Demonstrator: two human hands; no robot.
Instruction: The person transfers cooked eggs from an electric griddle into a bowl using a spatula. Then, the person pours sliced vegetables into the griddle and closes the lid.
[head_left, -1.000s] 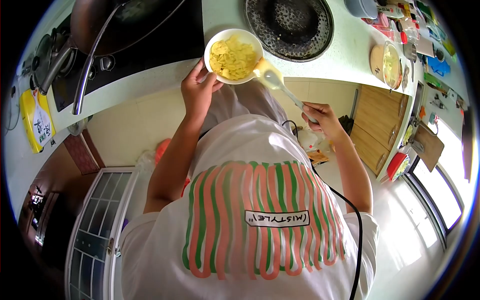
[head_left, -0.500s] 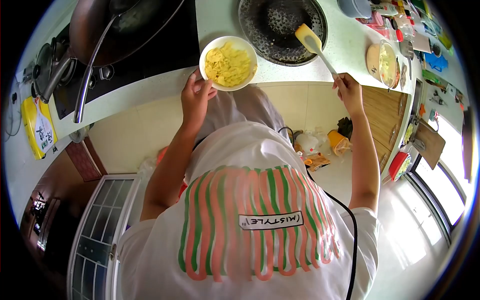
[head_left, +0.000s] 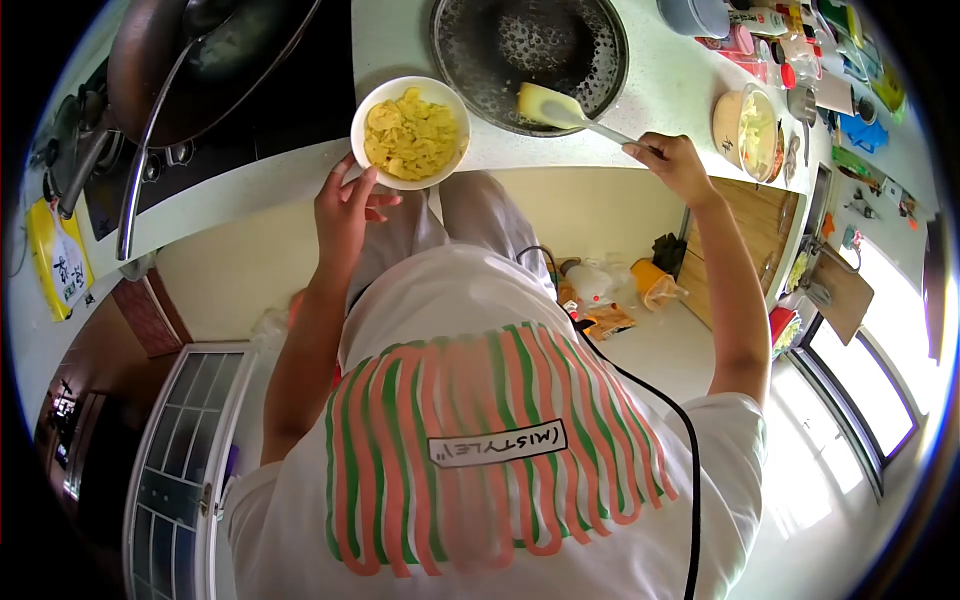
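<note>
Swung the spatula (head_left: pixel 550 106) since half a second ago, from the right side of the dark pan (head_left: pixel 470 50) to its near edge. Has the right hand (head_left: pixel 680 165) closed around its handle. Grips the near-left side of a white bowl (head_left: pixel 461 130) of yellow food (head_left: pixel 410 135) with the left hand (head_left: pixel 345 210), just beside the pan. Wears a striped white shirt (head_left: pixel 410 270) labelled "(MISTYLE)", upside down in view. Cannot make out for certain the characters on the yellow packet (head_left: pixel 60 260), far left.

Left grip (head_left: pixel 345 212) holds white bowl (head_left: pixel 358 132) of yellow pieces (head_left: pixel 410 135) by rim, at table (head_left: pixel 665 100) edge. Right grip (head_left: pixel 677 168) grasps spatula (head_left: pixel 560 110) by handle, blade at near rim of dark round pan (head_left: pixel 462 75). Ladle (head_left: pixel 145 150) resting in wok (head_left: pixel 148 65) at upper left.
</note>
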